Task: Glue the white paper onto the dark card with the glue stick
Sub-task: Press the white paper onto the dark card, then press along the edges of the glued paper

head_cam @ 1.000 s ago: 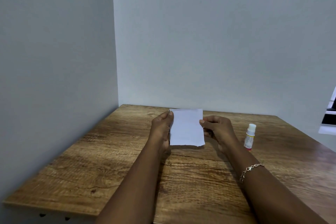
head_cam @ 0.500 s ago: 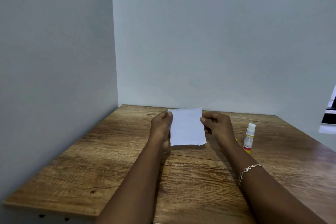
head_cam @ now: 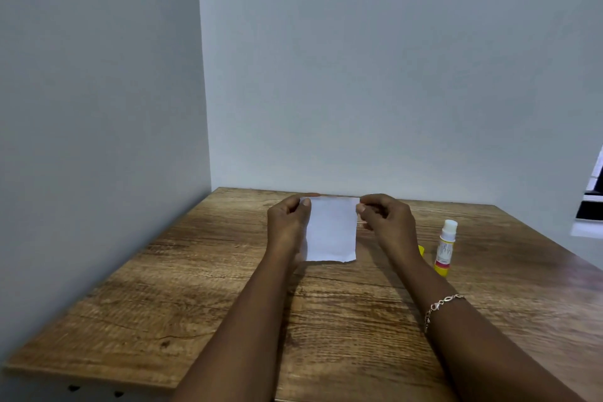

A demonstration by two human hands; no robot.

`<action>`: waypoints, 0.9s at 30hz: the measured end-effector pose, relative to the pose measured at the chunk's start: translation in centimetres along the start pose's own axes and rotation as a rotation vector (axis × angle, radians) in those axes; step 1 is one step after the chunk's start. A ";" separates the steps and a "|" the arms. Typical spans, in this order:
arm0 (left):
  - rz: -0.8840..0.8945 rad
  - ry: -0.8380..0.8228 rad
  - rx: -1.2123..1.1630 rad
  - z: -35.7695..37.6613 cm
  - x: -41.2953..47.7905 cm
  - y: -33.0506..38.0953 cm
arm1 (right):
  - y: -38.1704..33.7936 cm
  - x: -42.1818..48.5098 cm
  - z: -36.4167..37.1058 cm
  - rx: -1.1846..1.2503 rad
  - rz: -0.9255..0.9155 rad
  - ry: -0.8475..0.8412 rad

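Observation:
A small white paper (head_cam: 331, 230) is held up over the wooden table (head_cam: 195, 287), its face towards me. My left hand (head_cam: 287, 222) pinches its left edge near the top corner. My right hand (head_cam: 386, 222) pinches the top right corner. The glue stick (head_cam: 444, 248) stands upright on the table to the right of my right hand, white tip showing. A yellow cap (head_cam: 421, 251) peeks out beside my right wrist. No dark card shows from here; whether one lies behind the paper I cannot tell.
Grey walls close the table at the left and back. A dark and white object (head_cam: 592, 202) sits at the far right edge. A bracelet (head_cam: 440, 307) hangs on my right wrist.
Both hands have slid up the paper's sides towards its top corners. The paper hangs a little straighter. The glue stick has not moved.

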State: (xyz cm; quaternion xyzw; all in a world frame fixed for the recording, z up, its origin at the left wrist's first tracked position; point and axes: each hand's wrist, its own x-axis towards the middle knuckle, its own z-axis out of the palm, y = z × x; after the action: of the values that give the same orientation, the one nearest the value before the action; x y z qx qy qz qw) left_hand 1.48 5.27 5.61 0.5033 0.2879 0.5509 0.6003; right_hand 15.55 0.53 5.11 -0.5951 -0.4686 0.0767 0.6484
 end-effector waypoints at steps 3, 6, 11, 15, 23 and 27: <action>0.098 0.025 0.051 -0.2 0.0 -0.1 | -0.6 -0.2 -0.1 -0.116 -0.154 0.052; 0.260 0.011 0.174 -0.1 0.0 -0.1 | -1.3 -0.7 0.1 -0.179 -0.329 0.057; 0.369 -0.061 0.216 0.4 -0.1 -0.2 | -2.0 -1.1 0.5 -0.269 -0.478 -0.027; 0.401 -0.114 0.189 0.7 -0.2 -0.2 | -2.1 -1.1 0.6 -0.314 -0.496 -0.030; 0.406 -0.103 0.178 0.7 -0.3 -0.1 | -2.5 -1.5 0.8 -0.319 -0.568 -0.042; 0.400 -0.106 0.176 0.8 -0.3 -0.2 | -2.5 -1.4 0.8 -0.321 -0.568 -0.040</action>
State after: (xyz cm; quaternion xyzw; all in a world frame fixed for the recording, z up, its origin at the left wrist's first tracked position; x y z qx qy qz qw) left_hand 2.19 4.82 5.66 0.6290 0.1973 0.6044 0.4474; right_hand 13.08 -0.51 6.41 -0.5338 -0.6345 -0.1706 0.5324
